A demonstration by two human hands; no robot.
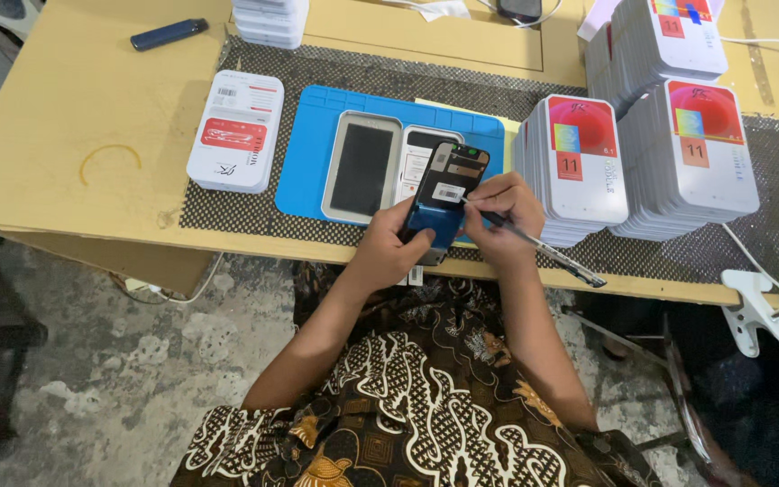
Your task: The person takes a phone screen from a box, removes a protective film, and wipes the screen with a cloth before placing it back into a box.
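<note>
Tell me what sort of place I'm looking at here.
Probably a phone repair bench. The left hand holds a phone screen part, the right hand a thin tool, above a blue work mat beside stacks of white boxes.

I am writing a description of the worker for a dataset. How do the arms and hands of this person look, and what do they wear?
Both arms are bare from the short sleeves down. The left hand and right hand have no gloves, and no rings, watch or bracelet are visible. The garment is a dark batik-style shirt with cream and golden-brown curling patterns; its short sleeves end above the elbows.
</note>
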